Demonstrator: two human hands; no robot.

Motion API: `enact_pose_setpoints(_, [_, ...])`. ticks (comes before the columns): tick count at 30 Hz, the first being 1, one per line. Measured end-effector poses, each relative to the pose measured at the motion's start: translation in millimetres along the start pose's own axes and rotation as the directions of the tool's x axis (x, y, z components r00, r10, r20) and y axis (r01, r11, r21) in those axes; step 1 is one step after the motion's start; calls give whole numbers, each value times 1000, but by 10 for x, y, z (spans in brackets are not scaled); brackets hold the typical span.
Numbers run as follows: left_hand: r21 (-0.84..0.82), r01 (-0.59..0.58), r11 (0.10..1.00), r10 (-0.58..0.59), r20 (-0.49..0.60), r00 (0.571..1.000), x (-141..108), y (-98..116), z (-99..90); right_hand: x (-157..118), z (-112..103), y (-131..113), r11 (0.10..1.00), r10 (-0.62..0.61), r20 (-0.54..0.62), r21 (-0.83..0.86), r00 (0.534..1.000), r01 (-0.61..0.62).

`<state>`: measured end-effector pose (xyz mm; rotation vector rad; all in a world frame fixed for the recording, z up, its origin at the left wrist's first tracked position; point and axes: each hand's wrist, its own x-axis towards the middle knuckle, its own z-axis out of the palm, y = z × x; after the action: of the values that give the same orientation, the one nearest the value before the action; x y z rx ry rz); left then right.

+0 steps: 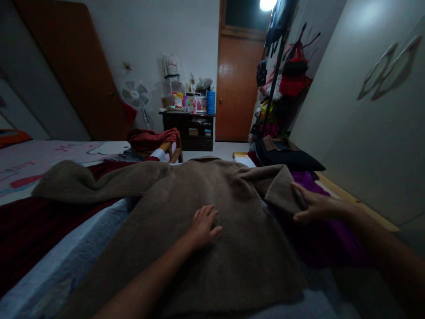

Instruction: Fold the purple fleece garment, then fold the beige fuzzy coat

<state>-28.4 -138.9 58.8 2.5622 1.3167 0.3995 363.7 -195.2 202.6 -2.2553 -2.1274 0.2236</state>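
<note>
A brown fuzzy coat (232,261) lies spread out in front of me, its collar end away from me. Its left sleeve (116,181) stretches out to the left over dark red cloth. On the right, the other sleeve (282,190) is bent, with its cuff pointing toward me. My left hand (203,226) rests on the middle of the coat, fingers apart and holding nothing. At the right cuff, my right hand (308,204) has its fingers on one edge and its thumb on the other, gripping the sleeve end.
Dark red cloth (29,226) and a patterned sheet (63,153) lie to the left. Purple cloth (341,235) lies under my right arm, and folded dark clothes (285,153) sit behind it. A pale cabinet (372,133) borders the right side. A fan (136,95) stands farther back.
</note>
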Motion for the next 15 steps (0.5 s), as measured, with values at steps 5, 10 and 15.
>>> enact_pose_setpoints(5, [85,-13,996,13,-1,1000,317,128,196,-66,330,-268,982,67,29,-177,997,-61])
enact_pose_setpoints(10, [153,75,985,-77,4,997,349,-14,419,40,11,-133,999,35,-212,-34,977,-43])
enact_pose_setpoints(15, [142,70,987,-71,-3,997,311,-33,448,188,-524,36,987,13,-573,-126,820,-104])
